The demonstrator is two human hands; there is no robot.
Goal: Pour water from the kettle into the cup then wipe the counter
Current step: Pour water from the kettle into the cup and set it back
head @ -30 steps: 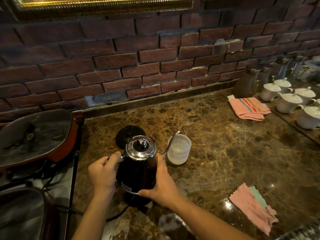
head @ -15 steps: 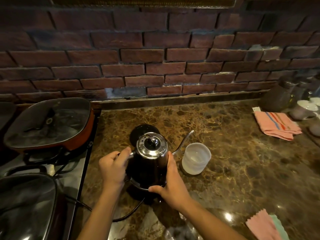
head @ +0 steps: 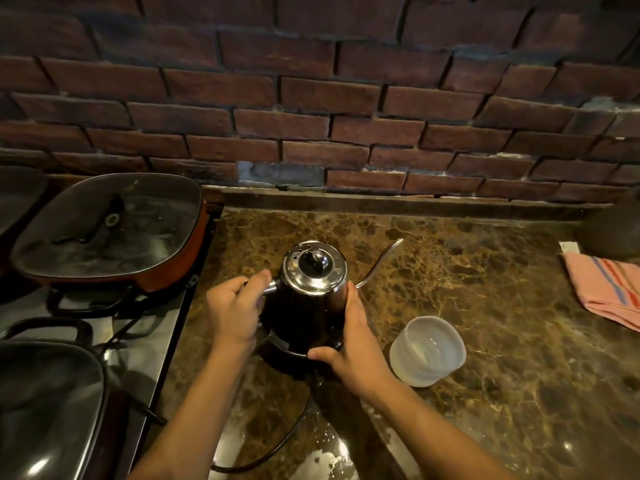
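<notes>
Left hand (head: 235, 311) clamped round the handle of the black gooseneck kettle with the chrome lid (head: 310, 292); right hand (head: 353, 344) flat against the kettle's far side, fingers wrapped low near its foot, steadying rather than carrying. Kettle sits upright between the two hands on its round black power base (head: 298, 355), thin curved spout (head: 381, 261) pointing away from the right hand, up and to the right; cord (head: 277, 445) trails from the base back towards the wrists. Translucent white plastic cup (head: 427, 351) stands just right of the right hand, apart from the kettle, with what looks like a little water in the bottom, so my read is the pour is either done or barely started; can't tell which. If more pouring: lift straight off the base with the left hand, bring spout tip over the cup centre, tilt slow, and keep the right palm off the body if it's hot. Wet sheen on the brown marble bench (head: 485, 289) near the wrists is the wipe target. Pink striped folded cloth (head: 609, 289) lies well out past the cup, far right. Lidded red electric pan (head: 114, 230) sits beyond the left hand.
</notes>
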